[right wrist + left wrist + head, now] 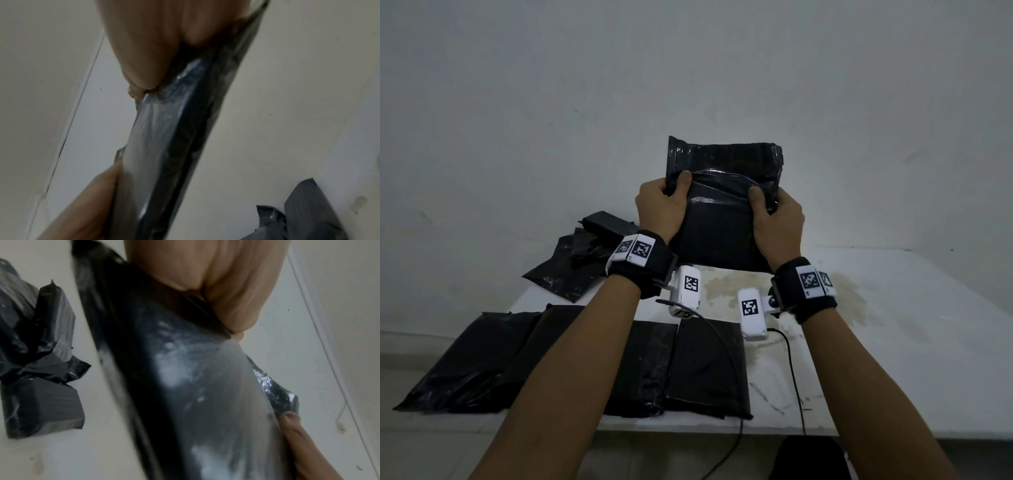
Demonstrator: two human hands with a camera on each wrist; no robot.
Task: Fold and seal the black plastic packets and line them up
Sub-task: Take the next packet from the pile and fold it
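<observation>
Holding one black packet [722, 205] upright above the far half of the desk [876, 325], I log it so: item in hand, at 12 o'clock from my wrists, its lower edge close over the desk; whether it touches, I cannot tell.

Hands: left hand [659, 209] pinches the packet's left edge, thumb on the near face, fingers behind. Right hand [777, 219] pinches the right edge the same way. Both grip at the line where the loose upper flap [722, 157] begins.

Handling, by my judgement: thin glossy film, crinkled and limp at the flap, so slippery and easily creased. The lower part looks flat and firm, as if it wraps something stiff; light enough for a two-thumb pinch. Best hold is where I have it, at the side edges on the fold line, so the flap can come down over the firm body.

Other stock: row of flat packets [688, 366] along the near edge at 6 to 8 o'clock, the leftmost overhanging the desk's left edge. Loose pile of crumpled packets [582, 260] at 10 o'clock.

Room: bare desk at 3 to 4 o'clock, right of the row, is the open place for the next packet. Cables [794, 370] from the wrist cameras trail over the near edge there and could snag.
</observation>
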